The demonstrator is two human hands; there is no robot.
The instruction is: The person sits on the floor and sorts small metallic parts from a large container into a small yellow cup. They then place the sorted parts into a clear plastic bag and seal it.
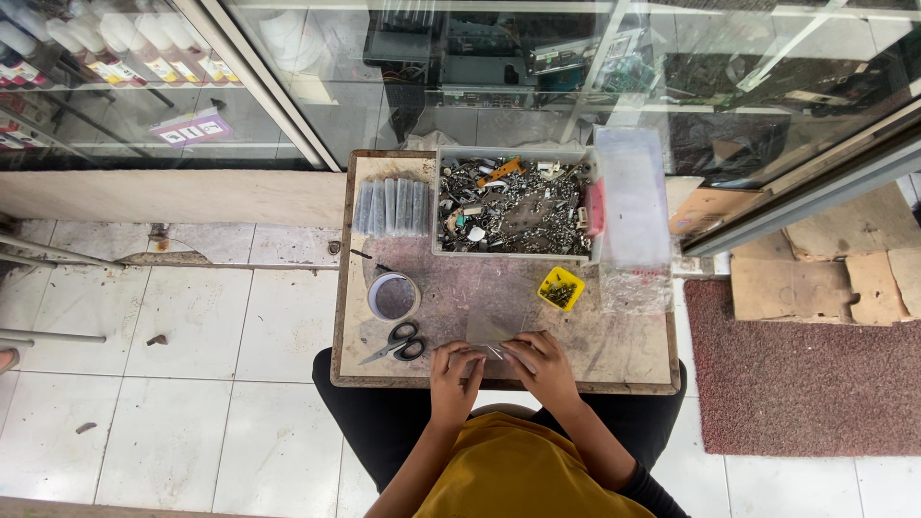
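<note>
My left hand (453,369) and my right hand (539,363) meet at the near edge of a small worn table (624,360). Together they pinch a small clear plastic bag (489,333) that lies flat between them; what is inside it is too small to tell. Black-handled scissors (397,343) lie just left of my left hand. A small yellow tray (561,288) of screws sits beyond my right hand.
A grey bin (513,206) full of mixed metal parts stands at the table's far side. A row of filled clear bags (392,207) lies left of it, a tape roll (393,296) below. Clear bags (633,216) hang at the right. Glass cabinets stand behind.
</note>
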